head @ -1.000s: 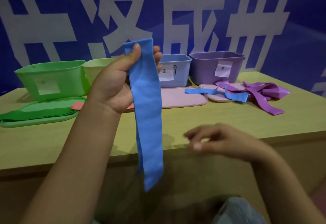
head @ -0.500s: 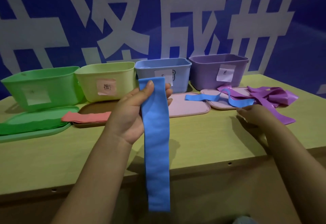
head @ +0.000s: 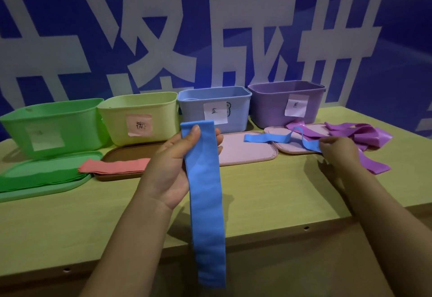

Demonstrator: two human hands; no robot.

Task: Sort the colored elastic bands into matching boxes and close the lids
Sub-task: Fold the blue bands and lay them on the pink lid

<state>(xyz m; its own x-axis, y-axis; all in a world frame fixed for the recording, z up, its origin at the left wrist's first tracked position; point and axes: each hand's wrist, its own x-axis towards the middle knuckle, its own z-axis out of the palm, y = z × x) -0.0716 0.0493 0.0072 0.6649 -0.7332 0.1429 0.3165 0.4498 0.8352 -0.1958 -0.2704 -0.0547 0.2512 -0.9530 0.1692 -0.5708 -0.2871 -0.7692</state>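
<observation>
Left hand (head: 171, 168) is gripping a blue elastic band (head: 205, 193) near its top, thumb pressing the front; band is hanging past the table (head: 268, 193) edge, in front of the blue box (head: 214, 107). Right hand (head: 339, 150) is pinching a second blue band (head: 280, 138) lying across the pink lids (head: 245, 150) beside the purple bands (head: 360, 134).

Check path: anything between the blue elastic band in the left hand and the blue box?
Nothing visible. The left hand holds the long blue elastic band just in front of the light blue plastic box, whose top is open; its lid isn't on.
</observation>
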